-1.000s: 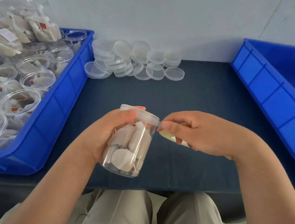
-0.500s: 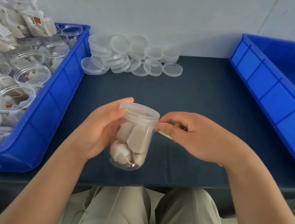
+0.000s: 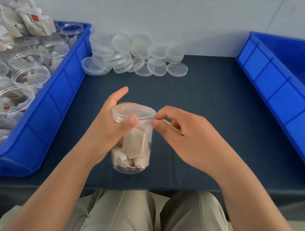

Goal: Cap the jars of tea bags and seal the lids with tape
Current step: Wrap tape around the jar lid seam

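Note:
A clear plastic jar (image 3: 136,149) of tea bags stands upright over the near part of the dark table (image 3: 208,96), with a clear lid (image 3: 135,110) on it. My left hand (image 3: 103,133) holds the jar from the left, thumb pressed on the lid's front rim and forefinger pointing up behind it. At the lid's right edge, my right hand (image 3: 189,142) pinches a pale strip of tape (image 3: 169,124) between thumb and forefinger. How far the tape runs round the lid is not visible.
A blue bin (image 3: 54,114) at the left holds several open jars (image 3: 12,98) of tea bags and bagged tea. A heap of loose clear lids (image 3: 135,55) lies at the back by the wall. Another blue bin (image 3: 285,98) stands at the right.
The jar has gone from tilted to upright and turned in my left hand, whose thumb now sits on the lid's front rim. My right hand stays pinched at the lid's right edge.

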Motion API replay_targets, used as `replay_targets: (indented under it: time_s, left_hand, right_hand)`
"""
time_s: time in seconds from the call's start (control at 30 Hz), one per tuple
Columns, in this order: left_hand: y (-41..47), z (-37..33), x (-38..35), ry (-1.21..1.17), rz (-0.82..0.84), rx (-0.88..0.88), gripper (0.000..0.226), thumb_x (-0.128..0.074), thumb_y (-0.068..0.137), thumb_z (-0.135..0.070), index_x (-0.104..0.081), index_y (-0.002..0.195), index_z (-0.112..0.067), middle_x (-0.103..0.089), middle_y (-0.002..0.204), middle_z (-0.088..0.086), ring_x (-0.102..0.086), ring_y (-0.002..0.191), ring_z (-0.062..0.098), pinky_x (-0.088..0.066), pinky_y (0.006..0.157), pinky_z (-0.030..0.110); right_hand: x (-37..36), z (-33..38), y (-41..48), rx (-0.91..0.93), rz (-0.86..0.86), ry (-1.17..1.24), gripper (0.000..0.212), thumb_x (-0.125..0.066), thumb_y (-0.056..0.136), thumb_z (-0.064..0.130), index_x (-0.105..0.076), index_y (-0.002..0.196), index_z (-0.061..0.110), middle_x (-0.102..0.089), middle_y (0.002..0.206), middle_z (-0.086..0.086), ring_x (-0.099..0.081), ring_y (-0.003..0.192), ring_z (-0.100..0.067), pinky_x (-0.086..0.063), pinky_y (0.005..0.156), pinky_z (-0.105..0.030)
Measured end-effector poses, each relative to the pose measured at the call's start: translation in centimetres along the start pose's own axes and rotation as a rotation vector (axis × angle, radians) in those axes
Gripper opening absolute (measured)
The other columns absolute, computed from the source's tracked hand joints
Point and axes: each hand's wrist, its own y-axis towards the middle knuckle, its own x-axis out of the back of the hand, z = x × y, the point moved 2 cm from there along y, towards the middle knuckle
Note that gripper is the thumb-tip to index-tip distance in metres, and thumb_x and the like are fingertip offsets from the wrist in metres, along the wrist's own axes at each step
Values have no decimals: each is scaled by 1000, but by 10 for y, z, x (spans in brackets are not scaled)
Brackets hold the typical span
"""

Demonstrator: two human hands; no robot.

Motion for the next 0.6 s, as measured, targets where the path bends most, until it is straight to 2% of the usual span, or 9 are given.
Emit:
replay_targets:
  time_s: [0.07, 0.13, 0.23, 0.37, 0.5, 0.6]
  left_hand:
    - [-1, 3, -3, 17, -30, 5, 119, -93, 53, -66, -40, 157, -40, -69, 124, -19, -70, 121, 13, -61, 98, 39]
    - [-1, 4, -1, -28, -103, -3, 113, -97, 50, -57, -49, 150, -40, -70, 115, -21, -72, 116, 11, -63, 87, 31]
    - [0, 3, 7, -105, -124, 10, 103, -98, 50, -49, -57, 144, -39, -72, 127, -4, -73, 117, 23, -63, 85, 35]
    - [-5, 4, 11, -223, -43, 77, 117, -101, 43, -64, -59, 146, -28, -71, 132, 15, -75, 109, 31, -63, 79, 37]
    - [-12, 9, 10, -342, 45, 149, 114, -99, 49, -65, -60, 146, -18, -71, 122, 22, -74, 96, 33, -63, 77, 46]
    - [-17, 13, 12, -537, 94, 222, 110, -97, 57, -59, -58, 149, -11, -69, 107, 21, -71, 86, 33, -61, 72, 44]
  right_hand:
    - [-1, 0, 2, 1, -13, 20, 21, -48, 106, 59, -62, 102, 43, -60, 74, 14, -52, 60, -4, -43, 58, -14]
    - [2, 0, 5, 6, 15, -1, 21, -48, 105, 62, -63, 104, 47, -64, 81, 20, -57, 69, -1, -43, 55, -16]
    - [9, -2, 10, -25, 148, -38, 31, -43, 96, 77, -61, 106, 54, -68, 87, 10, -61, 81, 1, -51, 66, -25]
    - [13, -1, 14, -30, 252, -50, 42, -40, 89, 85, -62, 110, 57, -70, 92, 10, -65, 82, -5, -55, 76, -29]
    - [17, 1, 14, -7, 321, -46, 33, -42, 93, 79, -61, 112, 59, -70, 95, 12, -65, 86, -1, -53, 76, -26]
    - [26, -2, 11, -23, 369, 2, 21, -47, 100, 69, -63, 110, 59, -69, 93, 12, -67, 79, -9, -52, 71, -23]
